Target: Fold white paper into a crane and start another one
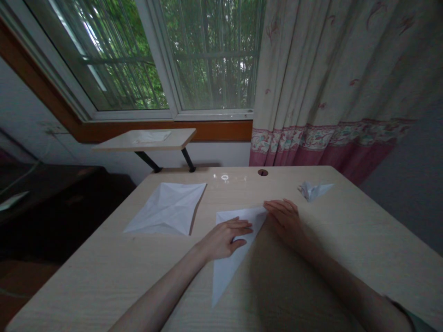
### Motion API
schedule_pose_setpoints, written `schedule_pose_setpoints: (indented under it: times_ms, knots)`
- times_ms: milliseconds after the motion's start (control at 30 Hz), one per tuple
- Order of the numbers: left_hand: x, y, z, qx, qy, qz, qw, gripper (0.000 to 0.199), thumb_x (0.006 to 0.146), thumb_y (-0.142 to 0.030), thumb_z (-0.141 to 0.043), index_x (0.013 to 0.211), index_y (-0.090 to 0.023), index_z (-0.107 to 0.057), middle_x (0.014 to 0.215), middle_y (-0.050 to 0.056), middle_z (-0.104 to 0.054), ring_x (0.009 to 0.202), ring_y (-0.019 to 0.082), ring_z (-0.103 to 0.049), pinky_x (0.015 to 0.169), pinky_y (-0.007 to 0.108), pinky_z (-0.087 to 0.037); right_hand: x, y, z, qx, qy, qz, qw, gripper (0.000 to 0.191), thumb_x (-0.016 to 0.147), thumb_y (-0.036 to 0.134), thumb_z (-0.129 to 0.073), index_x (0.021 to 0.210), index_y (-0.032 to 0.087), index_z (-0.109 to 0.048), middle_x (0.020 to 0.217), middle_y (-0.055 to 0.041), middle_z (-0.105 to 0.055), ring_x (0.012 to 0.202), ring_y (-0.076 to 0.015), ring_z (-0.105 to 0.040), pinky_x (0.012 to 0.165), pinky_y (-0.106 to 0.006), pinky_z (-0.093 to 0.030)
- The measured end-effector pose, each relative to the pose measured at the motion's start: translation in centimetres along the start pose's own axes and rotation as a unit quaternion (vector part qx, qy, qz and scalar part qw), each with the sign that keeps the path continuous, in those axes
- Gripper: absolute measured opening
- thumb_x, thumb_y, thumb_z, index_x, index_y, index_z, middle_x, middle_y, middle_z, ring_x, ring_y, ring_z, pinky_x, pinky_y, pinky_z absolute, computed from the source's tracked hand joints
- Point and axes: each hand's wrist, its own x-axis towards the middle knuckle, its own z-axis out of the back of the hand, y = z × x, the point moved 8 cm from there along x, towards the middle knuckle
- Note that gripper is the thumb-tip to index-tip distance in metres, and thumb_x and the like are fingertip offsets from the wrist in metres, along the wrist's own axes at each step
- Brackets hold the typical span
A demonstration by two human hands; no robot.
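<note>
A long, narrow folded white paper sheet [225, 272] lies on the pale wood-grain desk [104, 286], tapering toward me. My left hand [223, 239] rests flat across its middle, hiding part of it. My right hand [284, 220] lies at the paper's far right corner, fingertips touching the fold area. Neither hand grips the paper. To the left of my hands sits a square white paper with diamond-shaped creases [166, 210]. A small folded paper piece [314, 190] lies farther right near the desk's far edge, beyond my right hand.
A round cable hole [262, 172] sits at the desk's far edge. Behind the desk stands a small wooden shelf table [145, 140] with a sheet on it. A window [207, 55] and a patterned curtain [328, 83] rise behind, and dark furniture [51, 203] stands left.
</note>
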Motion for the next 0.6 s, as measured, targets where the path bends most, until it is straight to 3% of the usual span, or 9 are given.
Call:
schedule_pose_setpoints:
  times_ms: [200,367,500,600]
  knots:
    - [-0.1,-0.6,-0.1,0.007,0.007,-0.015,1.0,0.035,0.098,-0.016,-0.053,0.13,-0.028,-0.062,0.141,0.001,-0.06,0.136,0.019,-0.049,0.122,0.048,-0.025,-0.4,-3.8,-0.7,0.03,-0.026,-0.104,0.994,0.026,0.097,0.032,-0.046,0.103,0.025,-0.071,0.116,-0.0084,-0.071,0.111,-0.0264,-0.063,0.099,-0.049,-0.042]
    - [-0.1,-0.5,0.6,0.098,-0.023,-0.015,0.995,0.045,0.096,-0.007,-0.048,0.132,-0.032,-0.06,0.143,-0.005,-0.057,0.128,0.022,-0.053,0.107,0.042,-0.042,-0.5,-6.3,-1.7,0.114,-0.006,-0.165,0.98,0.027,0.093,0.038,-0.051,0.079,0.024,-0.069,0.093,-0.0083,-0.071,0.087,-0.024,-0.065,0.082,-0.041,-0.05]
    - [-0.1,0.2,1.3,0.178,-0.026,0.022,0.983,0.04,0.097,-0.013,-0.05,0.131,-0.032,-0.061,0.142,-0.003,-0.058,0.118,0.025,-0.059,0.097,0.044,-0.047,-0.6,-6.8,-1.8,0.15,0.004,-0.174,0.973,0.026,0.091,0.039,-0.053,0.074,0.024,-0.067,0.087,-0.0074,-0.069,0.084,-0.0237,-0.064,0.078,-0.039,-0.051]
    - [-0.1,0.8,1.4,0.208,-0.016,0.057,0.976,0.046,0.095,-0.008,-0.048,0.132,-0.03,-0.061,0.141,-0.001,-0.06,0.117,0.024,-0.062,0.097,0.043,-0.048,-0.7,-6.7,-1.8,0.146,0.011,-0.17,0.974,0.026,0.091,0.039,-0.053,0.074,0.025,-0.066,0.086,-0.0065,-0.069,0.084,-0.0238,-0.065,0.078,-0.039,-0.052]
